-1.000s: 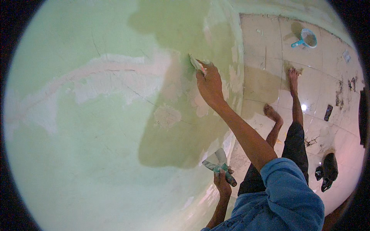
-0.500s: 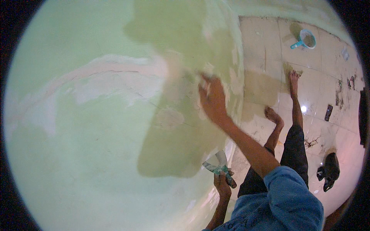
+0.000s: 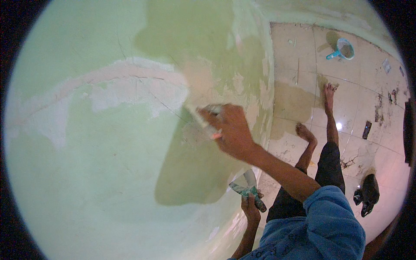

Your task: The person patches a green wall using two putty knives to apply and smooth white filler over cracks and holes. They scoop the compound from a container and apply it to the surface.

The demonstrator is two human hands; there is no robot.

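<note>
My right hand (image 3: 232, 128) is raised against the pale green wall (image 3: 108, 173), fingers closed on a thin, pale flat piece (image 3: 193, 113) with an orange spot near its lower end. Motion blur hides its exact kind. Just left of the fingers a whitish filler patch (image 3: 117, 89) runs along a curved crack. Lower down, my left hand (image 3: 250, 207) grips a putty knife (image 3: 246, 188), its wide blade pointing up and its surface smeared green and white. That knife is close to the wall, and whether it touches cannot be told.
On the tiled floor (image 3: 299, 102) to the right stand my bare feet. Farther off is a light blue dipper (image 3: 346, 48) with greyish stuff inside. A black bag (image 3: 369, 193), a small dark packet (image 3: 367, 130) and dirt marks lie at the right.
My right hand has moved left and down along the wall, and the pale piece in it shows more plainly. The left hand with the putty knife has hardly moved.
</note>
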